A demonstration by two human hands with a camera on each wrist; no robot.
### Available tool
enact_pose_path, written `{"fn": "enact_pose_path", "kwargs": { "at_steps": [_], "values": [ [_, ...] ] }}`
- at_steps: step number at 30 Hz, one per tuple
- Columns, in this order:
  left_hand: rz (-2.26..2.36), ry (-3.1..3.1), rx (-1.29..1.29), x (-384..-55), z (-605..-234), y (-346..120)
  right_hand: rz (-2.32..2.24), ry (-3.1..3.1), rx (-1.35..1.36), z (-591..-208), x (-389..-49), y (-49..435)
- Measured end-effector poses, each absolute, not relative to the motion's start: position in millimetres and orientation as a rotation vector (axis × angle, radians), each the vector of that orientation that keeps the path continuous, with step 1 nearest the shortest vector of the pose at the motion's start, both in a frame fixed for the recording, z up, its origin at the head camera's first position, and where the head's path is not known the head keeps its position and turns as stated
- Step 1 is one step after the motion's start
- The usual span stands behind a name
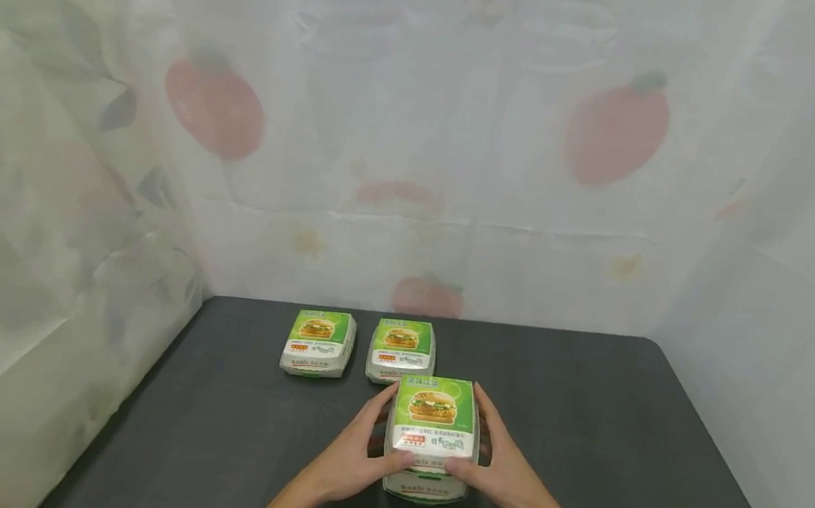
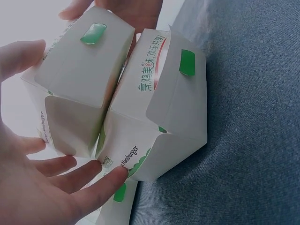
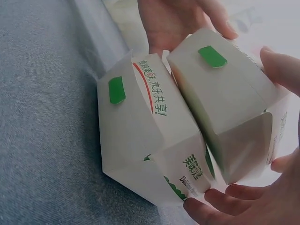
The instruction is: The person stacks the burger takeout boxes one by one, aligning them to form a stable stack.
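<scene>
Two burger boxes are stacked at the front middle of the table in the head view. The upper box (image 1: 434,420) has a green top with a burger picture, and the lower box (image 1: 424,487) shows beneath its front edge. My left hand (image 1: 352,459) grips the upper box's left side, its thumb on the front edge. From the right, my right hand (image 1: 507,473) holds the same box in a mirrored grip. Both wrist views show fingertips reaching down to the seam between the upper box (image 2: 77,65) and the lower box (image 3: 140,126). Green tabs mark both white cartons.
Behind the stack, two more burger boxes stand side by side on the dark table (image 1: 618,462), one at the left (image 1: 317,346) and one nearer the middle (image 1: 401,349). Printed curtains (image 1: 422,122) enclose the back and sides.
</scene>
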State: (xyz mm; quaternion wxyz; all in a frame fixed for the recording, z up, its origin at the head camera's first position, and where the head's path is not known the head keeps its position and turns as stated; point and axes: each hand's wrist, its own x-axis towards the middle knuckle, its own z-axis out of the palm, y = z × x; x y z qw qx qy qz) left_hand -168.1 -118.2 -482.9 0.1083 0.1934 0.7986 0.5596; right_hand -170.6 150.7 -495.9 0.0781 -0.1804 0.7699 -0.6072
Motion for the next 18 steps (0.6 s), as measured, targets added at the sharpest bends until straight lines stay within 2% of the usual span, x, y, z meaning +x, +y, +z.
{"fn": "enact_pose_path", "kwargs": {
  "at_steps": [18],
  "values": [
    [1.654, 2.502, 0.57, -171, -476, -130, -1.828, 2.283, -0.526, -493, -170, 150]
  ]
}}
